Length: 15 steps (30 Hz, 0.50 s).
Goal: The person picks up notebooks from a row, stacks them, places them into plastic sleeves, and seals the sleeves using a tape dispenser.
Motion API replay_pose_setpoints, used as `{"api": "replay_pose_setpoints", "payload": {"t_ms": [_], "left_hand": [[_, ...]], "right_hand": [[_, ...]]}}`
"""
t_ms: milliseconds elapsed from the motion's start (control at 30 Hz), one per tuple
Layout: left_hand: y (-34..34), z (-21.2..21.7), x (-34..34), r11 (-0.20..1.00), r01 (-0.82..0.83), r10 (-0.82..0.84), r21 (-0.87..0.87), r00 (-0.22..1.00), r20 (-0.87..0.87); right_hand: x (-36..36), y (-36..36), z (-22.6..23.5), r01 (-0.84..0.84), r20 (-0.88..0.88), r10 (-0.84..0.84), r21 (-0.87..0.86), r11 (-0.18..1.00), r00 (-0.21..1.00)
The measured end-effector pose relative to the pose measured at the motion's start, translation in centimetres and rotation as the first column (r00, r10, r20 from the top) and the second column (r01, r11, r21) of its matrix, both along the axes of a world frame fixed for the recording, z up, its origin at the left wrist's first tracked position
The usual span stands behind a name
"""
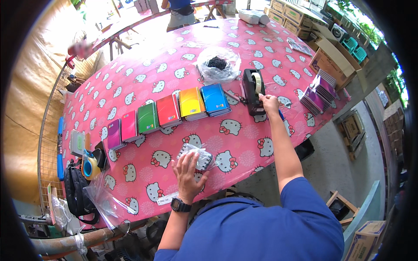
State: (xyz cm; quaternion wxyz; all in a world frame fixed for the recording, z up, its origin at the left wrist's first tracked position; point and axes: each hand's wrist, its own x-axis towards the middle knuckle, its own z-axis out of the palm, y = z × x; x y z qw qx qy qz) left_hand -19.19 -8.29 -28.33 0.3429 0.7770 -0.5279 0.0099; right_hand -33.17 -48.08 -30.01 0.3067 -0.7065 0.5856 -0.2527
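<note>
My left hand lies flat, fingers spread, on a small clear-wrapped packet near the front edge of the pink patterned table. My right hand reaches out to the black tape dispenser, its fingers at the dispenser's front end where the tape comes off. Whether it pinches tape is too small to tell. A row of spiral notebooks runs between them: purple, pink, green, red, yellow and blue.
A clear bag with dark bits lies behind the dispenser. Purple notebook stacks sit at the right edge, cardboard boxes beyond. A blue-yellow tape gun and empty clear bags lie at the left. Another person stands across the table.
</note>
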Motion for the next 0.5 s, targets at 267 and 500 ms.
{"api": "replay_pose_setpoints", "payload": {"t_ms": [267, 500], "left_hand": [[0.6, 1.5, 0.1, 0.995, -0.075, 0.071, 0.067, 0.995, 0.063], [1.6, 0.9, 0.7, 0.993, -0.067, 0.056, 0.101, 0.993, 0.101]], "right_hand": [[-2.3, 6.4, -5.4, -0.038, 0.635, -0.206, 0.348, 0.937, 0.744], [7.9, 17.1, 5.2, -0.892, 0.711, 0.539, 0.349, 0.286, 0.451]]}}
